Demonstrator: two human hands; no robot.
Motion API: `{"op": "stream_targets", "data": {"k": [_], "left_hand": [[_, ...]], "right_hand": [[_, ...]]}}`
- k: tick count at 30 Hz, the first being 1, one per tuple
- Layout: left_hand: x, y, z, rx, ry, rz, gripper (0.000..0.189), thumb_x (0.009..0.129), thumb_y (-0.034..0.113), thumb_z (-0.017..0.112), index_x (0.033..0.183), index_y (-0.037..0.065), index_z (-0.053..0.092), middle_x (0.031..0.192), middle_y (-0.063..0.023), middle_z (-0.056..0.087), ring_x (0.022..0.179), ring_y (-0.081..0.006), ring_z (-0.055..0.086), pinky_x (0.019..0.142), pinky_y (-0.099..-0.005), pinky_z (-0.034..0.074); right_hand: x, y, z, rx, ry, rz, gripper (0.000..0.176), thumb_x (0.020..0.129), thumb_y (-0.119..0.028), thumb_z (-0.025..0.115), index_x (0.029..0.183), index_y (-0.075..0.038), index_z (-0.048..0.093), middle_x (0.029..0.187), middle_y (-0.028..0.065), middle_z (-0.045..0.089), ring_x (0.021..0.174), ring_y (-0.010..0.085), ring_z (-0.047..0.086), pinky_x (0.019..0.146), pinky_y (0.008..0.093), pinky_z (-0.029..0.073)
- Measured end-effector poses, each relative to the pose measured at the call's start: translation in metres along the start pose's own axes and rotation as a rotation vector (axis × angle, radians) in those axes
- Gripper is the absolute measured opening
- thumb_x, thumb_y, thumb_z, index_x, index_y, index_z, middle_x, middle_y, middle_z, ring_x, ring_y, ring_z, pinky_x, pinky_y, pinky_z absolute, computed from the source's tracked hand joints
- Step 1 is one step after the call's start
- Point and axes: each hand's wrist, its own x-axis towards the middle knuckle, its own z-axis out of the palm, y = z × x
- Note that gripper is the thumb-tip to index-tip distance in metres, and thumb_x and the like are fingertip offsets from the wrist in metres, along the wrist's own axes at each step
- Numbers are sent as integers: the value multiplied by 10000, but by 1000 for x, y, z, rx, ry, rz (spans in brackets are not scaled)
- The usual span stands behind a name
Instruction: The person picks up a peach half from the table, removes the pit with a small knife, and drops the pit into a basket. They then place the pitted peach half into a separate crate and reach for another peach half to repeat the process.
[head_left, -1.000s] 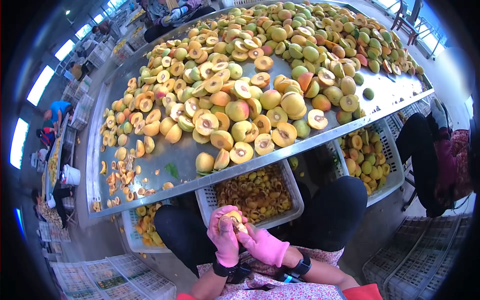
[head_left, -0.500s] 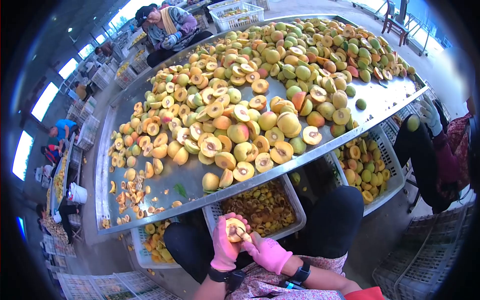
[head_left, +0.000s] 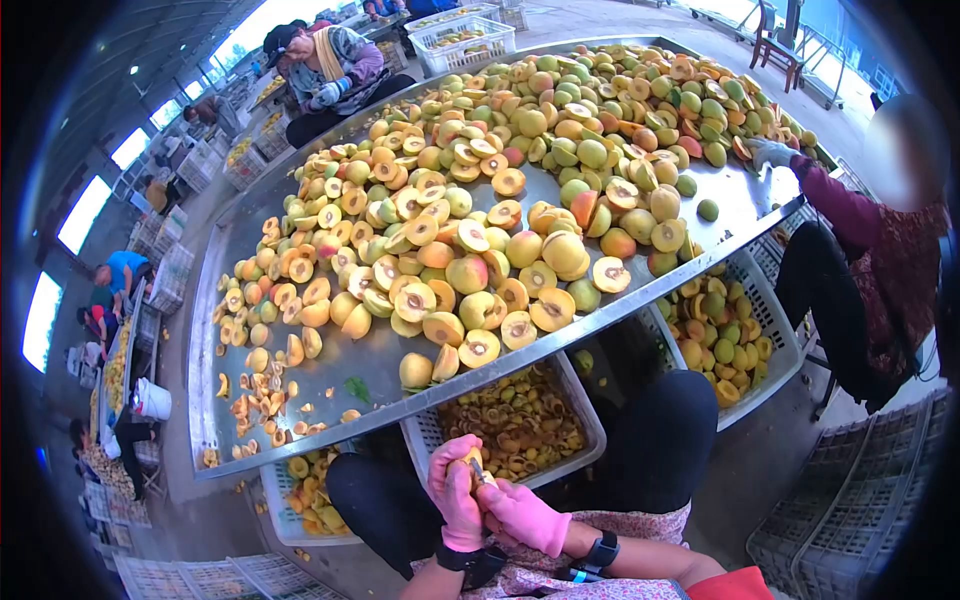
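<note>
My left hand (head_left: 456, 502), in a pink glove, is closed around a yellow peach half (head_left: 471, 457), now turned mostly edge-on. My right hand (head_left: 530, 516), also pink-gloved, grips a small pitting knife (head_left: 481, 472) with a pale handle. Its dark metal end is against the fruit; the exact point of contact is hidden. Both hands are close together above my lap, just in front of a white crate (head_left: 592, 440) holding peach scraps and pits. Beyond them a metal table (head_left: 330, 375) bears a heap of halved peaches (head_left: 415, 300).
Crates of peach pieces stand under the table, one on the left (head_left: 283, 510) and one on the right (head_left: 775, 372). A co-worker's gloved hand (head_left: 772, 153) reaches onto the table's right end. Another person (head_left: 335, 75) sits at the far side. Stacked crates (head_left: 850, 490) stand at lower right.
My left hand has turned the peach half from facing up to edge-on, the knife still against it. The co-worker on the right has stretched a hand onto the table.
</note>
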Motion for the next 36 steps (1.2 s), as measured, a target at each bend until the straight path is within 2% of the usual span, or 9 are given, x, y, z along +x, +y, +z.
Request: {"op": "stream_targets", "data": {"k": [3, 6, 15, 21, 25, 27, 30, 33, 36], "left_hand": [[-3, 3, 9, -122, 56, -55, 221, 979, 171, 539, 1124, 10, 581, 1175, -156, 633, 1081, -259, 626, 1004, -438, 525], [-3, 4, 10, -187, 48, -37, 216, 981, 172, 527, 1127, 16, 564, 1184, -155, 611, 1100, -268, 615, 1033, -488, 519], [-7, 4, 5, -186, 88, -114, 308, 1043, 338, 459, 1161, 56, 503, 1143, -130, 579, 1071, -271, 619, 965, -486, 556], [-8, 8, 6, -92, 90, -88, 304, 1049, 361, 469, 1139, 72, 501, 1127, -121, 582, 1043, -268, 625, 935, -472, 566], [-6, 2, 2, -56, 45, 47, 285, 1046, 345, 489, 1119, 70, 503, 1127, -126, 583, 1043, -269, 624, 937, -469, 565], [-4, 3, 2, -7, 21, 115, 273, 1045, 333, 494, 1108, 68, 504, 1115, -126, 589, 1039, -270, 624, 936, -466, 565], [-5, 14, 8, -64, 92, -5, 273, 1045, 337, 493, 1099, 70, 506, 1089, -124, 598, 1024, -267, 626, 927, -461, 567], [-5, 16, -1, -157, 108, -129, 260, 1032, 307, 536, 1088, 53, 535, 1117, -141, 606, 1024, -283, 639, 890, -459, 578], [-5, 12, 0, -116, 101, -32, 251, 1031, 299, 524, 1082, 53, 532, 1099, -142, 609, 991, -279, 651, 857, -452, 588]], "right_hand": [[12, 17, 4, -72, 76, -121, 395, 1055, -426, 443, 1039, -38, 512, 767, 32, 568, 591, 104, 505, 524, 271, 425], [5, 5, 2, -125, 37, -14, 420, 1054, -425, 440, 1088, -16, 528, 834, 42, 591, 689, 115, 531, 609, 287, 465], [4, -9, -6, -546, 13, -110, 495, 1047, -425, 433, 1180, 43, 524, 1085, 242, 675, 1012, 383, 644, 905, 429, 488], [12, -1, -10, -413, -80, -100, 482, 1039, -418, 453, 1163, 42, 520, 1038, 215, 671, 955, 310, 634, 893, 403, 493], [7, -9, -9, -78, -158, 185, 484, 1035, -425, 463, 1158, 40, 518, 978, 192, 675, 903, 290, 630, 861, 398, 499], [3, -15, -4, -163, -139, 107, 480, 1035, -429, 462, 1153, 32, 520, 942, 163, 672, 876, 275, 632, 835, 390, 503], [8, -10, -6, -508, -78, -126, 462, 1037, -430, 461, 1140, 17, 523, 889, 110, 656, 832, 228, 624, 796, 372, 507], [12, -7, -9, -616, -74, -141, 459, 1034, -427, 467, 1136, 17, 525, 901, 109, 657, 841, 219, 619, 801, 371, 503], [8, -10, -3, -338, -139, 8, 480, 1029, -434, 472, 1149, 28, 524, 944, 178, 683, 879, 299, 646, 827, 411, 500]]}}
